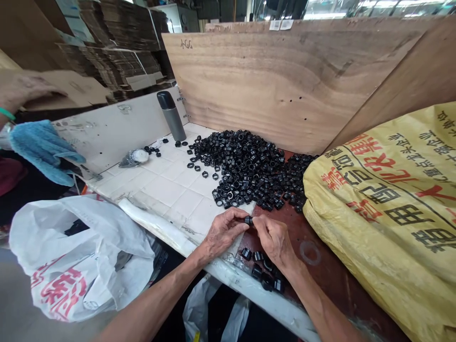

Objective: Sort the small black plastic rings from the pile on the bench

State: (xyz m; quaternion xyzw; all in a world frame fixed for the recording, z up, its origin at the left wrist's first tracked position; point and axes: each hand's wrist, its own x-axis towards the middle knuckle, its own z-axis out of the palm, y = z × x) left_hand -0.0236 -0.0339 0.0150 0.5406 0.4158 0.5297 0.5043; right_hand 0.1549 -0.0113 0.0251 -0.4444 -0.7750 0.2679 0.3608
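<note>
Between my two hands, just over the near part of the bench, is a small black plastic ring [248, 220]. My left hand [228, 228] pinches it between thumb and fingers from the left. From the right, the closed fingertips of my right hand [272, 233] press against the same piece; what else they may hold is hidden. Beyond the hands spreads a large heap of black plastic rings [245, 164]. Several larger black pieces [265, 270] lie by the bench edge, under and beside my right wrist.
A yellow woven sack [384, 204] fills the right side. At the back stand a wooden board [278, 85] and a grey flask [171, 116]. A small clear bag [134, 157] lies left. A white plastic bag [81, 256] hangs before the bench. Another person's hand [32, 90] shows far left.
</note>
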